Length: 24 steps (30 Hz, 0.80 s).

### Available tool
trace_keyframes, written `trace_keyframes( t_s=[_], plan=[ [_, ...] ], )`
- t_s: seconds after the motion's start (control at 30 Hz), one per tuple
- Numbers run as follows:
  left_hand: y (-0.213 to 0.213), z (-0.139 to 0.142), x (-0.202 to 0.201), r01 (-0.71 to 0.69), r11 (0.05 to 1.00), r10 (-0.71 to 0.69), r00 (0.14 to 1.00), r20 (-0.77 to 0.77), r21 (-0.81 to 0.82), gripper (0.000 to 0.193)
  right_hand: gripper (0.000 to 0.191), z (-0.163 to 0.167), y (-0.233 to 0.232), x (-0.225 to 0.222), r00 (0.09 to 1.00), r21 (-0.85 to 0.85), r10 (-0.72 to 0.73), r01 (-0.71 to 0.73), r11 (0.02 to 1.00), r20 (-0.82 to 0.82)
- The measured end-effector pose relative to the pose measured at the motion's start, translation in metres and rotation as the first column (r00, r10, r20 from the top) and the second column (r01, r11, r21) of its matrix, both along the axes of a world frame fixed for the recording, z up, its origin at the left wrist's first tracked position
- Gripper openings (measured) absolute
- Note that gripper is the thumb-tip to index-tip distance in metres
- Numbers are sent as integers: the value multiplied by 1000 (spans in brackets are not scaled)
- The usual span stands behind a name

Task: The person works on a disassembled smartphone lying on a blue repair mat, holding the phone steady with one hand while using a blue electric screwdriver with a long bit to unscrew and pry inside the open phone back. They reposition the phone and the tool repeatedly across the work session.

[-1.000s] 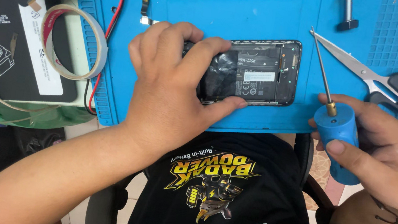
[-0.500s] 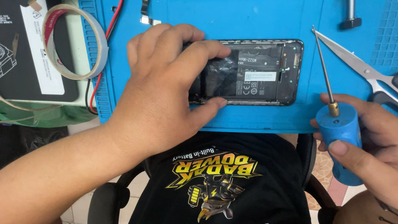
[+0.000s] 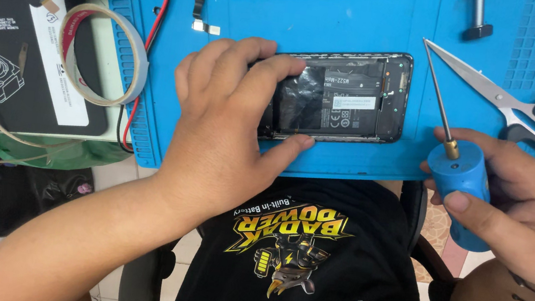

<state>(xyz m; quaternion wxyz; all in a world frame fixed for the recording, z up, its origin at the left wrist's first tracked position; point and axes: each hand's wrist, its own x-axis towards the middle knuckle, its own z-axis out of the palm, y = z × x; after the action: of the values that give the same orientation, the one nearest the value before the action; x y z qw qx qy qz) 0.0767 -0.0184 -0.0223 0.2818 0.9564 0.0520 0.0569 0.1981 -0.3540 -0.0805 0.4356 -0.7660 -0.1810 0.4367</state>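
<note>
A black phone (image 3: 348, 99) with its back cover off lies on a blue work mat (image 3: 338, 16), battery and inner parts showing. My left hand (image 3: 230, 119) grips the phone's left end, fingers over the top, thumb along the lower edge. My right hand (image 3: 519, 202) holds a blue-handled screwdriver (image 3: 458, 177) to the right of the phone. Its thin metal shaft points up and left, the tip above the mat and clear of the phone.
Black-handled scissors (image 3: 518, 100) lie on the mat at the right. A roll of tape (image 3: 99, 55) and a black box (image 3: 13, 65) sit left of the mat, with red and black wires (image 3: 153, 27). A small part (image 3: 199, 13) lies above my left hand.
My left hand and the phone have shifted slightly left on the mat. The right hand with the screwdriver has stayed almost still.
</note>
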Motion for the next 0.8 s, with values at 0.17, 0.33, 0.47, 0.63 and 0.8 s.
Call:
trace_keyframes(
  t_s=[0.17,0.33,0.47,0.63,0.8],
  plan=[
    [0,-2,-3,9,999,-9,1000,-1,-35,70,69,3,2,0,1000,7,-5,5,1000,-11],
    [5,1,-5,24,997,-26,999,-30,-67,69,68,3,2,-1,1000,0,-3,3,1000,15],
    [7,1,-4,24,996,-28,999,-41,-89,69,69,1,1,0,1000,-10,8,-8,1000,18],
    [2,-2,-4,-18,997,16,1000,-18,-80,71,70,0,0,0,999,10,-28,28,1000,-33],
    [-3,-3,-2,-59,994,58,998,-11,-90,71,68,3,4,0,1000,24,-16,16,1000,6]
  ],
)
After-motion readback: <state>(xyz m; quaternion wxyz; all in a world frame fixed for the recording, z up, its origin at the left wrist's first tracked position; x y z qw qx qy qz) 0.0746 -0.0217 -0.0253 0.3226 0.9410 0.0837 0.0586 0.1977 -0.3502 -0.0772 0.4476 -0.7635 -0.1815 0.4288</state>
